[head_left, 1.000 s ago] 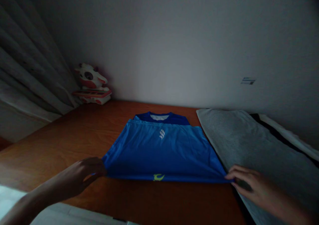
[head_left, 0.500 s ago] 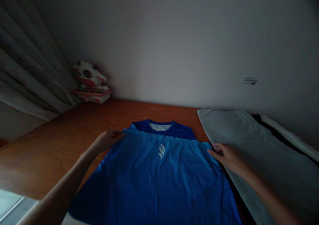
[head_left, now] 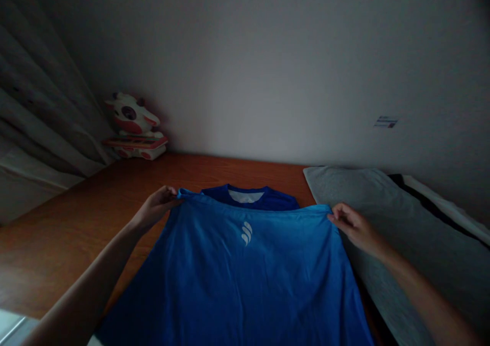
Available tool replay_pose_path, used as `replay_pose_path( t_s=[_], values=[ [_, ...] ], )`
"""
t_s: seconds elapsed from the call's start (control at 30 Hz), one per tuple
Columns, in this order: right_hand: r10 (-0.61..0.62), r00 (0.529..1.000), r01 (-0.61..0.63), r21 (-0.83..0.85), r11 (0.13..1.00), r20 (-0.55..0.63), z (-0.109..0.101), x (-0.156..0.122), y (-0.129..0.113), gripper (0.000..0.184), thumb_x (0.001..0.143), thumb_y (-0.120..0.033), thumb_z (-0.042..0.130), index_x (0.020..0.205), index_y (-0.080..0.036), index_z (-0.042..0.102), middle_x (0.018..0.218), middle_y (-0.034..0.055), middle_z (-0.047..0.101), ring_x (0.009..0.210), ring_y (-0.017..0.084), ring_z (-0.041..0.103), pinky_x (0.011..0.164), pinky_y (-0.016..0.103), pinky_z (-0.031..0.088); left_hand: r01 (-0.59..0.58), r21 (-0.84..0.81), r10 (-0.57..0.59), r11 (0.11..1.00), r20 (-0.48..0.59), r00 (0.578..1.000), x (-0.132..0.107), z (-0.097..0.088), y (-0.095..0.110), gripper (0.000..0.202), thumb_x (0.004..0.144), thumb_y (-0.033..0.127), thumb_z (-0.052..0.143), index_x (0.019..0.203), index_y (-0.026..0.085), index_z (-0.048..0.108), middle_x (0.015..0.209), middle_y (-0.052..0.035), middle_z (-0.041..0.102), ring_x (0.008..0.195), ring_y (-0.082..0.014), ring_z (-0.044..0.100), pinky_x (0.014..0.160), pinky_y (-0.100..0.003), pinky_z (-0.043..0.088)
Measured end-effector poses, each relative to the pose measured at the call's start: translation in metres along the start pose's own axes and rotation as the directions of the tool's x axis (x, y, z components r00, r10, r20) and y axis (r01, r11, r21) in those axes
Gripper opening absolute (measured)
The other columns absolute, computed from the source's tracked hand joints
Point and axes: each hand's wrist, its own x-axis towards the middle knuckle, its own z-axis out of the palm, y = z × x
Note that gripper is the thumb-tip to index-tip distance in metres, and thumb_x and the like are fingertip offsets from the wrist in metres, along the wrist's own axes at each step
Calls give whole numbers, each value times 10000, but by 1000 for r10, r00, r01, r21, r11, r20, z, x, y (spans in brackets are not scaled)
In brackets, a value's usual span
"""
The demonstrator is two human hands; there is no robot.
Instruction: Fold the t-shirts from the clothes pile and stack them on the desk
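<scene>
A blue sports shirt [head_left: 245, 264] with a small white logo lies on the brown wooden table [head_left: 76, 228], its dark blue collar toward the wall. My left hand [head_left: 156, 209] pinches the far left corner of the shirt's upper layer. My right hand [head_left: 350, 226] pinches the far right corner. That upper edge is lifted a little and stretched between both hands, just short of the collar. The near part of the shirt runs out of view at the bottom.
A grey folded cloth [head_left: 383, 218] lies on the right of the table, with dark and white fabric [head_left: 432, 203] behind it. A red and white toy figure [head_left: 133, 126] stands in the far left corner by a curtain [head_left: 34, 111]. A wall rises behind.
Both hands left the near fold of the shirt and moved to its far corners. The shirt now lies closer to me, and the far edge has been pinched and raised.
</scene>
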Motion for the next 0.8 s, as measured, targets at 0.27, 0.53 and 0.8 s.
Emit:
replay_pose_path(
  t_s=[0.27, 0.53, 0.8],
  values=[
    [9, 999, 1, -200, 980, 52, 17, 51, 7, 385, 844, -425, 492, 1033, -198, 740, 1078, 110, 754, 947, 271, 697, 871, 389, 528, 39, 289, -31, 956, -33, 999, 46, -3, -12, 371, 708, 495, 657, 901, 206, 787, 1027, -89, 772, 956, -264, 708, 847, -352, 565],
    [-104, 993, 75, -409, 910, -50, 50, 76, 29, 450, 873, -298, 484, 1257, -157, 673, 1299, 153, 671, 1193, 283, 633, 1049, 438, 473, -13, 524, 71, 852, -91, 993, 69, 15, -22, 493, 835, 331, 501, 1253, 167, 704, 1223, -124, 713, 1033, -251, 695, 929, -356, 552],
    [-105, 992, 46, -557, 829, -74, 114, 75, 1, 435, 944, -360, 506, 1298, -154, 651, 1539, 181, 478, 1466, 333, 381, 1174, 497, 344, -105, 720, 136, 686, 15, 991, 57, 94, 0, 507, 930, 253, 459, 1423, 171, 543, 1528, -177, 502, 1451, -351, 408, 1168, -558, 341]
  ],
)
